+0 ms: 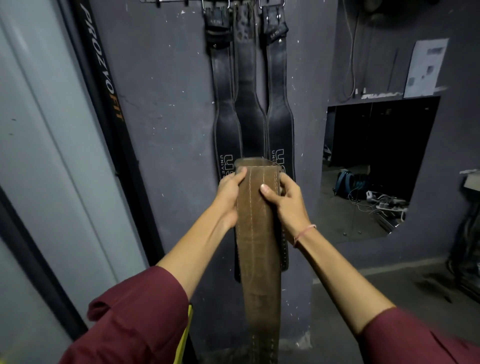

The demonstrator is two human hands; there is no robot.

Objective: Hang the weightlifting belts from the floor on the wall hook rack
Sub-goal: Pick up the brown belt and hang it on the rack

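Nearest, the long brown stitched leather weightlifting belt [257,233] hangs from both hands, its lower end running off the bottom edge. The left hand [230,192] grips its left edge and the right hand [283,205] its right, thumb across the face, just below where the top folds over. It looks thick, stiff and fairly heavy, so probably best held near the buckle end; the buckle itself is hidden. Beyond, three black leather belts [248,109] hang on the grey wall [168,130] from the metal hook rack [185,2], which is mostly cut off above, so no free hook can be made out.
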